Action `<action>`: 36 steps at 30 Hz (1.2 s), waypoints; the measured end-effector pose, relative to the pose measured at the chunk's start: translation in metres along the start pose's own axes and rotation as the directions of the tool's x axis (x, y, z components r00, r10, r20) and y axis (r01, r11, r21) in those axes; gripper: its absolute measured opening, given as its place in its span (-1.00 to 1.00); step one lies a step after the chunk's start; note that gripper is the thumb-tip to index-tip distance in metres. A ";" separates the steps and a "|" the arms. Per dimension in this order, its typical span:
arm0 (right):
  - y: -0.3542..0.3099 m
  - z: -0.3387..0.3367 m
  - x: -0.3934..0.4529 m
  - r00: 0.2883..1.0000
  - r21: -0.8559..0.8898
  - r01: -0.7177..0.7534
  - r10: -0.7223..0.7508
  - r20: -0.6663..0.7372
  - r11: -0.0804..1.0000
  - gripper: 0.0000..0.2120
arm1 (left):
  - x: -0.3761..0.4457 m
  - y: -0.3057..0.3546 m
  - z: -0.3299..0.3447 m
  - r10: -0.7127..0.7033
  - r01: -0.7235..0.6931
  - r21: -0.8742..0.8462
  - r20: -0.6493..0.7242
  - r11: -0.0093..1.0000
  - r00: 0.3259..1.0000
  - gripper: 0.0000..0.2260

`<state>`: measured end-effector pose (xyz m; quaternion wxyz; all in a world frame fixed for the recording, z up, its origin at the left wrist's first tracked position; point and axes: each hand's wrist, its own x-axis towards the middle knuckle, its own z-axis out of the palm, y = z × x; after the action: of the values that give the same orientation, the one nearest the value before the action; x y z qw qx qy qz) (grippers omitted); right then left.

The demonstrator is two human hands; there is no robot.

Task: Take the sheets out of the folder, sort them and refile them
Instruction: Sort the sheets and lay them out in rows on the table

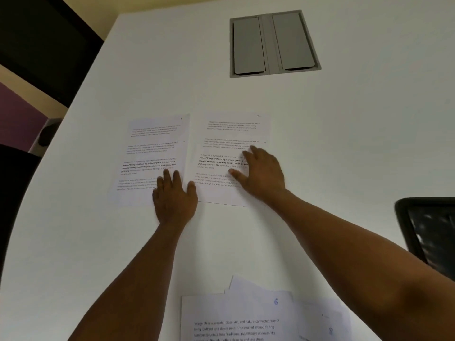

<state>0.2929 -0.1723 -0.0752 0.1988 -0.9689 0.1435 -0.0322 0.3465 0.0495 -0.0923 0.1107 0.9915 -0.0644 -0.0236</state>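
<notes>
Two printed sheets lie side by side in the middle of the white table. My left hand (174,198) rests flat with straight fingers on the lower right part of the left sheet (150,146). My right hand (261,173) lies spread on the right sheet (231,134), which bears a handwritten 2 in its top corner. Near the front edge lies a loose pile of sheets (236,313); its top sheet is marked 6, and one under it at the right shows an 8. No folder is in view.
A grey recessed panel with two flaps (268,43) sits in the white table (344,143) at the far side. A black chair arm (428,227) juts in at the right. Dark furniture stands beyond the table's left edge.
</notes>
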 end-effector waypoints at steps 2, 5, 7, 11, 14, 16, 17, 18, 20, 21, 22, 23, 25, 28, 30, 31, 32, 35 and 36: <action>-0.003 0.009 -0.003 0.995 -0.056 0.049 -0.044 0.087 0.997 -0.23 | 0.000 -0.010 0.001 0.009 -0.009 -0.017 -0.008 1.000 1.000 -0.49; -0.004 0.015 -0.004 0.989 -0.072 0.078 -0.068 0.132 0.994 -0.19 | 0.004 -0.022 0.000 0.026 -0.026 -0.066 -0.006 0.998 1.000 -0.51; -0.006 0.017 -0.002 0.983 -0.077 0.095 -0.081 0.165 0.993 -0.19 | 0.009 -0.029 -0.003 0.032 -0.031 -0.082 0.011 0.996 0.999 -0.51; -0.015 0.022 0.003 0.978 -0.074 0.124 -0.109 0.179 0.990 -0.19 | 0.019 -0.041 -0.008 0.006 0.000 -0.109 0.053 0.994 0.999 -0.50; -0.022 0.026 0.010 0.975 -0.069 0.138 -0.123 0.185 0.988 -0.19 | 0.023 -0.045 -0.010 -0.001 0.008 -0.107 0.067 0.994 0.998 -0.49; -0.027 0.028 0.014 0.973 -0.074 0.150 -0.133 0.190 0.986 -0.18 | 0.024 -0.044 -0.009 -0.003 0.010 -0.105 0.073 0.994 0.997 -0.49; -0.028 0.029 0.016 0.971 -0.077 0.155 -0.138 0.194 0.985 -0.18 | 0.024 -0.043 -0.008 -0.004 0.012 -0.105 0.075 0.994 0.997 -0.48; -0.029 0.029 0.017 0.970 -0.075 0.160 -0.142 0.198 0.984 -0.19 | 0.024 -0.043 -0.008 -0.005 0.013 -0.107 0.078 0.994 0.997 -0.48; -0.030 0.026 0.017 0.970 -0.053 0.171 -0.158 0.185 0.984 -0.22 | 0.023 -0.042 -0.009 -0.007 0.016 -0.122 0.074 0.992 0.997 -0.46; -0.029 0.023 0.014 0.972 -0.041 0.180 -0.171 0.161 0.983 -0.24 | 0.021 -0.042 -0.010 -0.003 0.010 -0.131 0.055 0.991 0.998 -0.45; -0.028 0.020 0.010 0.975 -0.033 0.188 -0.182 0.130 0.982 -0.27 | 0.017 -0.042 -0.011 0.007 -0.003 -0.140 0.028 0.990 1.000 -0.43; -0.028 0.015 0.004 0.977 -0.024 0.191 -0.187 0.100 0.981 -0.29 | 0.010 -0.041 -0.011 0.021 -0.021 -0.152 0.002 0.988 1.000 -0.42; -0.027 0.006 -0.013 0.983 0.007 0.175 -0.175 0.047 0.984 -0.30 | -0.010 -0.035 -0.013 0.062 -0.066 -0.169 -0.026 0.983 0.998 -0.41; -0.023 -0.008 -0.057 0.990 0.049 0.142 -0.142 0.001 0.989 -0.30 | -0.057 -0.022 -0.016 0.134 -0.136 -0.175 -0.024 0.975 0.991 -0.36; -0.016 -0.015 -0.099 0.995 0.093 0.099 -0.097 -0.031 0.991 -0.35 | -0.099 -0.013 -0.020 0.180 -0.178 -0.203 -0.011 0.963 0.984 -0.35; -0.012 -0.018 -0.123 0.997 0.115 0.072 -0.066 -0.049 0.991 -0.38 | -0.122 -0.009 -0.022 0.203 -0.200 -0.220 -0.008 0.955 0.979 -0.36; -0.008 -0.021 -0.148 0.997 0.130 0.041 -0.033 -0.065 0.991 -0.42 | -0.146 -0.006 -0.023 0.229 -0.224 -0.230 -0.005 0.947 0.973 -0.38; 0.006 -0.028 -0.230 0.991 0.161 -0.057 0.075 -0.111 0.985 -0.51 | -0.220 -0.004 -0.024 0.289 -0.272 -0.237 0.040 0.933 0.957 -0.43; 0.010 -0.029 -0.258 0.989 0.166 -0.085 0.104 -0.109 0.982 -0.51 | -0.244 -0.004 -0.024 0.297 -0.273 -0.246 0.062 0.930 0.953 -0.44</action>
<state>0.0402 -0.1172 -0.0538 0.2690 -0.9382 0.1980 -0.0910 0.1064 0.0909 -0.0615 0.2257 0.9492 -0.2099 -0.0635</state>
